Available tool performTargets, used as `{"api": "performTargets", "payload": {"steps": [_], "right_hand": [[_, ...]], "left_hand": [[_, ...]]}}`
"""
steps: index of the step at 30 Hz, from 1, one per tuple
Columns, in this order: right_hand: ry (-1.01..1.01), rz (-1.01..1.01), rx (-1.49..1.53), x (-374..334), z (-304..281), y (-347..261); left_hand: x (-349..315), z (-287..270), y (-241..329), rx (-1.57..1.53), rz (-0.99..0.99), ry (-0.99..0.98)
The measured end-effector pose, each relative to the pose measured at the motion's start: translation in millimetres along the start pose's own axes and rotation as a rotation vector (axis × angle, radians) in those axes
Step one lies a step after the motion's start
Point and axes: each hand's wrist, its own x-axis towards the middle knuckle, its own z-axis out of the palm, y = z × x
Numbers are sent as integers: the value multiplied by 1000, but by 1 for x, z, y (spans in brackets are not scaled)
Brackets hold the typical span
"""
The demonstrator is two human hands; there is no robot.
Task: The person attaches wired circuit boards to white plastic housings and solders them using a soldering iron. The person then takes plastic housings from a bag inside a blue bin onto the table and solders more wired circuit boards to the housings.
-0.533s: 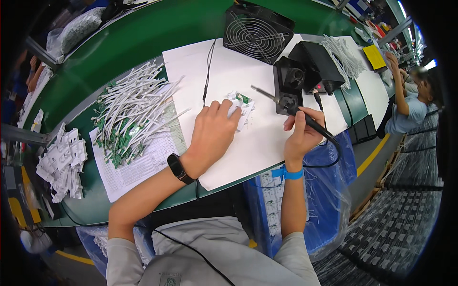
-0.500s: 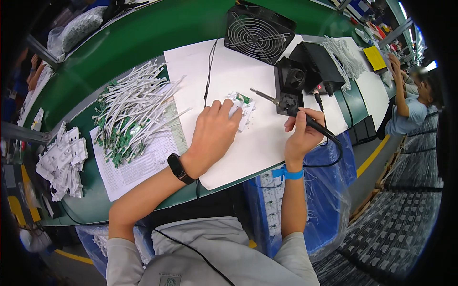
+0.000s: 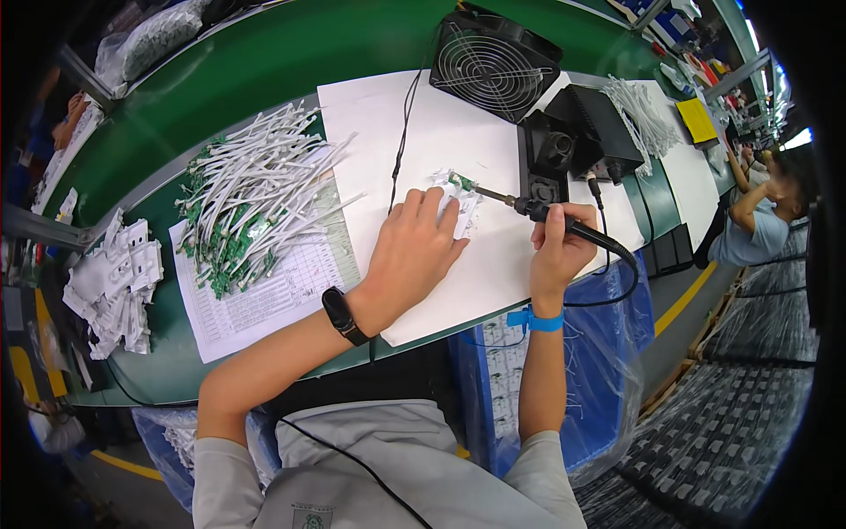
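My right hand (image 3: 564, 251) grips a soldering iron (image 3: 533, 209) by its black handle, and the iron points left. Its tip meets, or comes very near, a small green circuit board (image 3: 460, 182) on a white plastic piece (image 3: 467, 212); exact contact is too small to tell. My left hand (image 3: 414, 251) is bent over that piece and holds it on the white sheet (image 3: 493, 264), fingertips just left of and below the board. The fingers hide part of the piece.
Behind stand a black fan (image 3: 493, 66), an iron stand (image 3: 545, 163) and a black soldering station (image 3: 595, 128). Left lie white cables with green boards (image 3: 256, 203), a printed sheet (image 3: 291, 309) and white plastic parts (image 3: 119, 282). Another person (image 3: 758, 220) sits far right.
The soldering iron has come out of its stand area, its tip moving down and left to the board. My left hand has shifted slightly on the white piece, fingers more spread.
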Motion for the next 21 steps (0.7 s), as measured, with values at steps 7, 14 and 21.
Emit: {"api": "performTargets", "payload": {"steps": [7, 14, 21], "right_hand": [[23, 3, -68, 0, 2, 4], [31, -7, -99, 1, 3, 3], [64, -11, -110, 0, 4, 2]], "left_hand": [[0, 0, -3, 7, 10, 7], [-1, 1, -3, 7, 17, 15], [-2, 2, -3, 7, 17, 2]]}}
